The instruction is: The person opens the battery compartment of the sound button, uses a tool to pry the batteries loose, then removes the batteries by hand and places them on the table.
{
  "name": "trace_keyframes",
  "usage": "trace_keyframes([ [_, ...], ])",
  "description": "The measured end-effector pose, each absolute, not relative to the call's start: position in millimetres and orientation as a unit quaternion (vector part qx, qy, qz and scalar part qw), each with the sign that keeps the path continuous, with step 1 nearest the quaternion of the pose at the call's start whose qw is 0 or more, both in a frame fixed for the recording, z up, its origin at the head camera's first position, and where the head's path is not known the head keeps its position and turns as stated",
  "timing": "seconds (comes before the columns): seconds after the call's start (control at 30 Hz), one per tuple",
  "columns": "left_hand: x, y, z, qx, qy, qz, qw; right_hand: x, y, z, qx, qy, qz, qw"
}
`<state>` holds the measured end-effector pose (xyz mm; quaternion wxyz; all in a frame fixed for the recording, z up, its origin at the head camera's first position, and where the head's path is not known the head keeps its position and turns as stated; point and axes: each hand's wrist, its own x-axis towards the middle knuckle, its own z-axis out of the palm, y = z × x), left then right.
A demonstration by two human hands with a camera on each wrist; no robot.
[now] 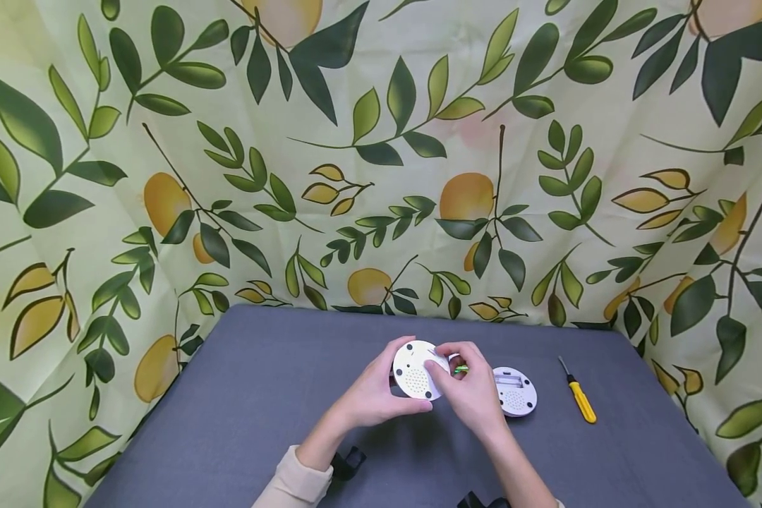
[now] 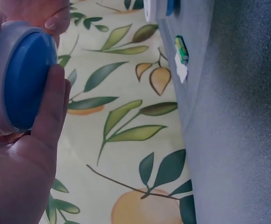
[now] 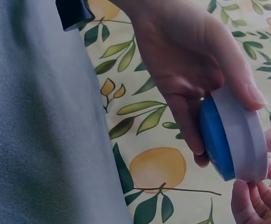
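Over a grey cloth-topped table [image 1: 260, 374], a person is holding up a round white plastic disc [image 1: 413, 377] w/ a domed blue back [image 2: 28, 79]. The L hand [image 1: 376, 392] is clamping its rim, fingers nr 12 o'clock and thumb nr 6, prob. b/c an edge grip is leaving the dotted white face free and turned toward the person. The R hand [image 1: 472, 386] is pinching the 3 o'clock side, thumb pressing on the face, so both hands are gripping one pc., prob. steadying it against that thumb. At 3 o'clock, partly hidden by the R hand, a small green cylinder [image 2: 181, 49], prob. a battery, is lying beside a thin white piece [image 2: 181, 71], too blurred to ID. Farther out, betw. 3 and 4, a second round white plastic disc [image 1: 519, 402] is resting w/ its slotted side up, prob. so the uncovered slot [image 1: 510, 382] is showing. Beyond, a yellow-handled metal screwdriver [image 1: 579, 396] is lying w/ tip pointing to 11, handle to 5, prob. for easy R-side reach.
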<state>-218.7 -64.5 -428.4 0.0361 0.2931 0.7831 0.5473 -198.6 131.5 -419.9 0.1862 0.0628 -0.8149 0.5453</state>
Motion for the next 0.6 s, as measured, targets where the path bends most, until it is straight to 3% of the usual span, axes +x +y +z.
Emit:
trace_keyframes([
  [0.6, -217, -62, -431, 0.278, 0.816, 0.507, 0.019, -199, 118, -428, 0.037, -0.811, 0.544, 0.209],
])
